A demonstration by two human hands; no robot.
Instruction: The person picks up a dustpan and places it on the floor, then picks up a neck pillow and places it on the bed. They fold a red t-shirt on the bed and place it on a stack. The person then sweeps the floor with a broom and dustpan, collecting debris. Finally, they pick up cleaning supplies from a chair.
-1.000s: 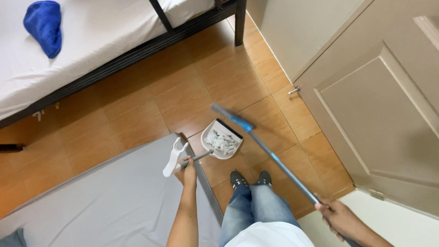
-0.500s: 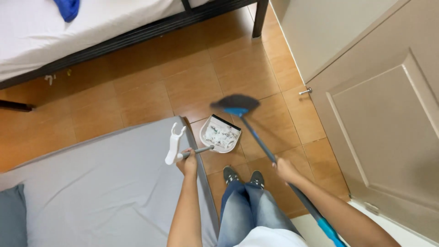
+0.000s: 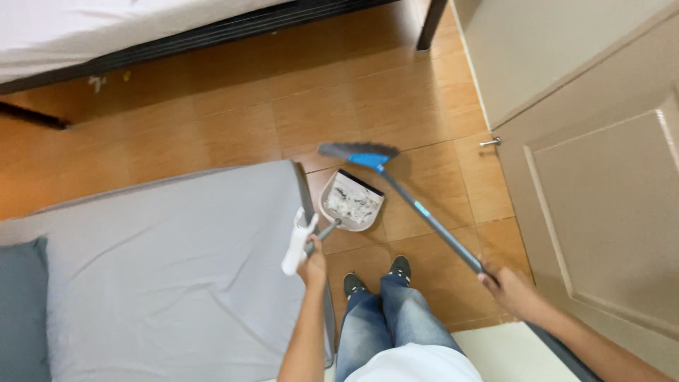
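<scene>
nearest the person's dark shoes (image 3: 375, 277), the left hand (image 3: 312, 265) was clenched around the thin grey handle of the pale plastic dustpan (image 3: 351, 201) together with a white plastic tool (image 3: 298, 240), and the right hand (image 3: 511, 291), to the right of the dustpan, was closed around the grey-and-blue broom handle (image 3: 431, 221). the dustpan lay flat on the brown tiled floor (image 3: 233, 120) just beside the corner of the grey floor mattress (image 3: 170, 276), holding scraps of white litter, with the blue-and-grey broom head (image 3: 359, 153) at its far edge. with two things crowding one fist the pan could have tipped and spilled, or a hard stroke could have pushed litter past it toward the cream door (image 3: 601, 205).
</scene>
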